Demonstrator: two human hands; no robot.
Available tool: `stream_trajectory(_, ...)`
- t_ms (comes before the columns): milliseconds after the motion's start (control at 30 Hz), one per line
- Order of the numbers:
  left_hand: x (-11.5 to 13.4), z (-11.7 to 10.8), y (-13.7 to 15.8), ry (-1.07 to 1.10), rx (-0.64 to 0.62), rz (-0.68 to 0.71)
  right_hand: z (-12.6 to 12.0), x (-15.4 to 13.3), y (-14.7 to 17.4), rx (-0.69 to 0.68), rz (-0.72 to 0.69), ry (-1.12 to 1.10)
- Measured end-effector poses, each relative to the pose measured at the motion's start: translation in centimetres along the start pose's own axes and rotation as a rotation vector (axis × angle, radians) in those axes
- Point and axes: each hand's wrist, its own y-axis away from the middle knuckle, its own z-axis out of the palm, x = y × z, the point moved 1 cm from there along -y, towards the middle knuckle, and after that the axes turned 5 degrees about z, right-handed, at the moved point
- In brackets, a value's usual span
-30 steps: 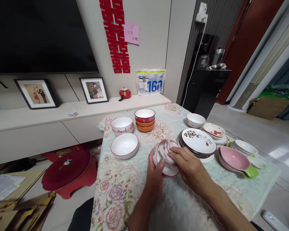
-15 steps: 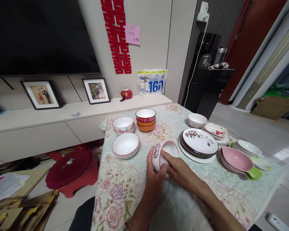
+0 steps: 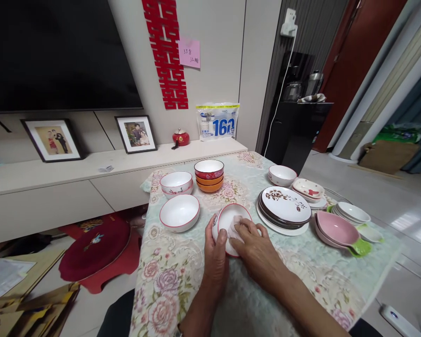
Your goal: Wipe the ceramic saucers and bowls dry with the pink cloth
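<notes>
My left hand grips a white bowl with a red rim, its thumb over the edge and the fingers round the outside. The bowl is tilted, its inside facing up and toward me. Inside it, my right hand presses a crumpled white tissue or cloth against the wall. Left of the hands stands a similar wide white bowl. Behind that one is a stack of white bowls with a floral pattern.
Orange and red bowls are stacked at the back. To the right are brown-edged plates, pink leaf-shaped dishes, small white dishes and another white bowl. A flowered tablecloth covers the table.
The bowl has turned so its inside faces me more. My right hand has moved from the rim into the bowl, and the white tissue or cloth now shows under its fingers.
</notes>
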Motion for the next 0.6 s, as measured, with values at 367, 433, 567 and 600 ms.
stream_trajectory(367,-0.6,0.5,0.5,0.110,-0.074,-0.046,1.4,-0.9,-0.7,0.111,0.043,-0.594)
stream_trajectory(433,-0.8,0.5,0.6,0.101,-0.116,-0.048,0.9,-1.0,-0.9,0.132,0.064,-0.788)
stream_trajectory(567,-0.4,0.5,0.6,0.082,-0.135,-0.034,0.0,-0.9,-0.5,-0.003,-0.039,-0.655)
stream_trajectory(600,-0.3,0.5,0.6,0.083,-0.127,-0.021,-0.1,-0.7,-0.3,-0.048,-0.067,-0.539)
